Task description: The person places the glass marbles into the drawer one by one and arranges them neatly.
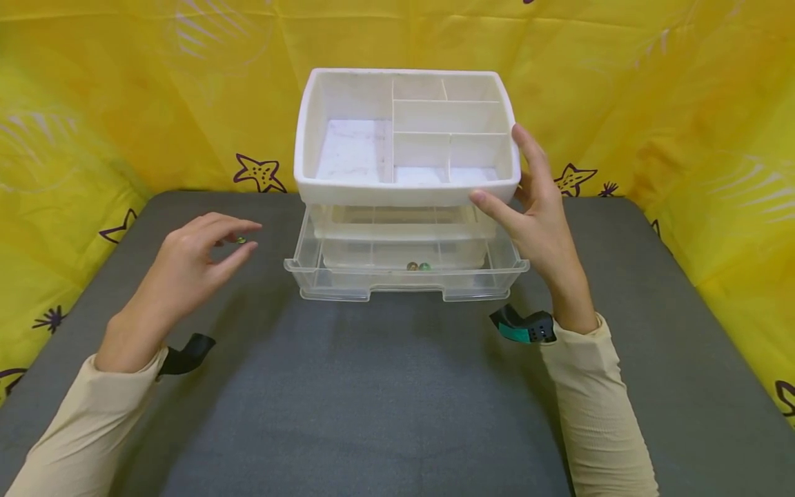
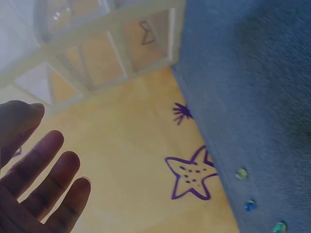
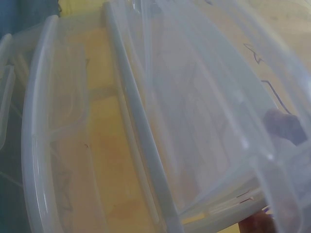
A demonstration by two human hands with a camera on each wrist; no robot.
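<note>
A white plastic drawer organizer stands at the back of the table, its divided top tray facing up. Its clear bottom drawer is pulled out, with a brownish marble and a green marble visible in it. My right hand grips the organizer's front right corner, thumb on the front, fingers along the side. Left of the organizer, my left hand hovers with fingers apart and nothing held. A yellowish marble shows between its thumb and index finger. The left wrist view shows a blue marble and a greenish marble.
Grey cloth covers the table. A yellow curtain with starfish drawings hangs behind and along both sides. Dark straps sit at both wrists; the left strap hangs over the cloth.
</note>
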